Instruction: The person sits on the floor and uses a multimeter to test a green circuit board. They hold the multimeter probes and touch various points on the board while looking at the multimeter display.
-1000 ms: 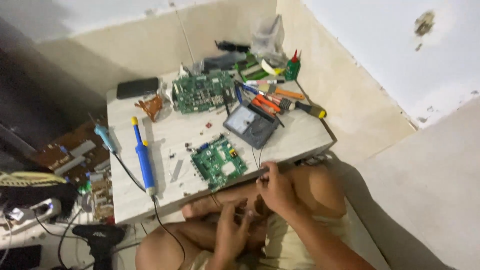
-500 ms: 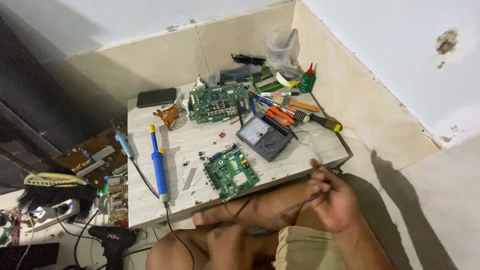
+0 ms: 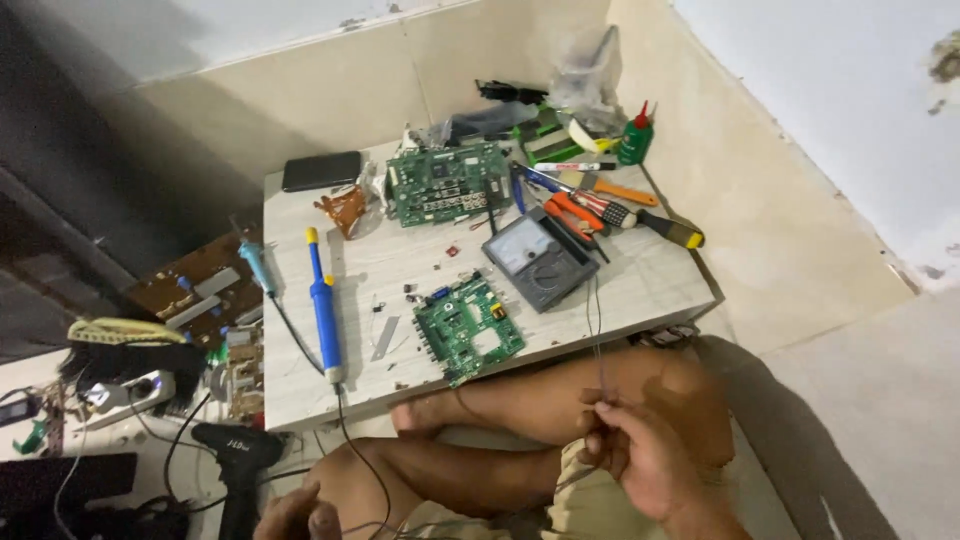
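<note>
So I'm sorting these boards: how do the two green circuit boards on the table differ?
The far board is larger and wider, lying near the table's back by the black case. The near board is smaller, squarer, turned at an angle and overhanging the front edge. Both are green, bare and lying flat, untouched by either hand.

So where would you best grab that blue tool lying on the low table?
Probably around the middle of the blue desoldering pump, coming from above. It lies flat, its long barrel pointing away from the person, both long sides free; the yellow tip and the dark cable end are narrower.
</note>
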